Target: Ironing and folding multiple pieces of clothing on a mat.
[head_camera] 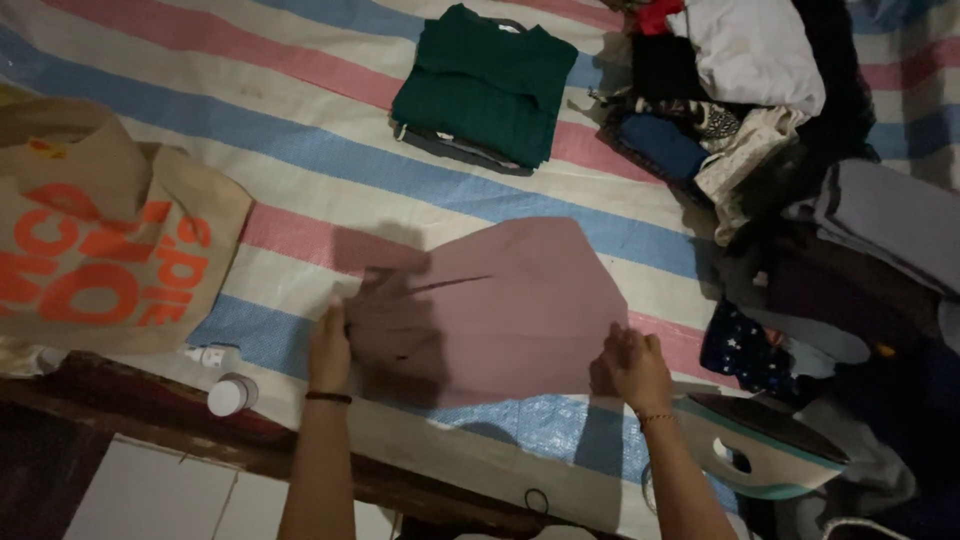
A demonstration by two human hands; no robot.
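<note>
Both hands, left hand (329, 350) and right hand (634, 366), pressed flat with fingers together on the mauve garment (500, 310) near the striped sheet's (300, 150) front edge, apparently smoothing it mid-fold.

Striped sheet (300, 150) spread over a surface

On it lie a mauve garment (500, 310), a folded green stack (485, 85), a tan bag (100, 240), a clothes pile (780, 130), an iron (760, 445) and a small bottle (232, 393).

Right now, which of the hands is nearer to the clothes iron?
Right. The right hand presses the mauve garment at its lower right edge, just left of the iron. The left hand rests on the garment's far left edge, across the cloth from it.
</note>
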